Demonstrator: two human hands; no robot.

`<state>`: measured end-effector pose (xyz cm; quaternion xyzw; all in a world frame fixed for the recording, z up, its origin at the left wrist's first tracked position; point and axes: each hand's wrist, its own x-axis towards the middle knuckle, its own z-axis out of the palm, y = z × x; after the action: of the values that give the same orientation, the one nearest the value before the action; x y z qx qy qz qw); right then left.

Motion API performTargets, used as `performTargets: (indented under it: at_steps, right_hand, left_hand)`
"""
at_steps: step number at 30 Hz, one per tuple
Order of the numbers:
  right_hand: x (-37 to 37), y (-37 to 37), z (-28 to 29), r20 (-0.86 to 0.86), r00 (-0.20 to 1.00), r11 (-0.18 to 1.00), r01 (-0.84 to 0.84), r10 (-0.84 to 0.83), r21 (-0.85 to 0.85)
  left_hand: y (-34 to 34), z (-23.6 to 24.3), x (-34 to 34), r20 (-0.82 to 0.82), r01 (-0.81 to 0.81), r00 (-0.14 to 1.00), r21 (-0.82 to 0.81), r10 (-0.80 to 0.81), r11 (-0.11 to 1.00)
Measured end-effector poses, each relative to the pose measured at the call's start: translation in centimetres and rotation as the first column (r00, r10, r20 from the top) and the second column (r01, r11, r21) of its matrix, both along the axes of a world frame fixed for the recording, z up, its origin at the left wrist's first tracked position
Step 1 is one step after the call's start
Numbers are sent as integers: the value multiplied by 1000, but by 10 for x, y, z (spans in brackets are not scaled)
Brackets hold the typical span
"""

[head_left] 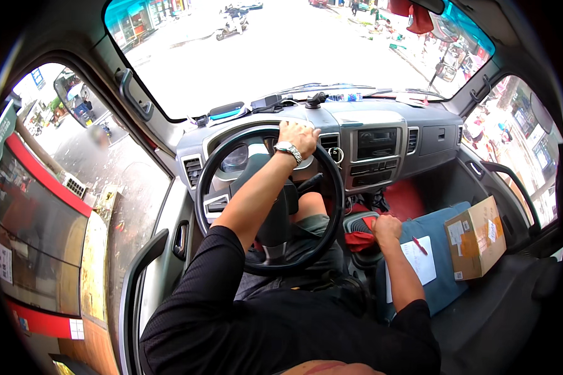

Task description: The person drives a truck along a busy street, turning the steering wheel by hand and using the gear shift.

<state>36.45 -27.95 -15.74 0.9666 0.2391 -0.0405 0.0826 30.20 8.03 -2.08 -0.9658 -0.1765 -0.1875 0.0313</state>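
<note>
Setting: truck cab seen from the driver's seat, with a sunlit street lying beyond the windscreen [281,56].
Left hand: the left hand [299,137] is closing its fingers around the top of the black steering wheel [209,181], a metal wristwatch [288,150] sitting on the wrist.
Right hand: the right hand [386,228] is clamping down on the gear lever knob, which it is hiding; a red cloth [360,240] is lying just under it, beside the driver's knee.
Passenger seat: a blue cushion [441,275] is covering the seat; a white sheet of paper [419,259] with a red pen [420,245] is resting near its left edge, and a taped cardboard box [475,237] is standing at its right edge.
Dashboard: the grey dashboard [381,122] is carrying a radio panel [376,142] at its centre.
</note>
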Motion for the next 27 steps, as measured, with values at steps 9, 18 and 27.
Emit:
performTargets:
  at_steps: [9, 18, 27]
  right_hand:
    - [1, -4, -10, 35, 999, 1000, -21, 21, 0]
    - [8, -10, -25, 52, 999, 996, -6, 2, 84]
    - [3, -5, -18, 41, 997, 996, -64, 62, 56]
  left_hand:
    - [-92, -30, -2, -176, 531, 838, 52, -516, 846]
    - [-140, -58, -50, -90, 880, 471, -18, -877, 475]
    - [-134, -53, -53, -29, 911, 411, 56, -911, 409]
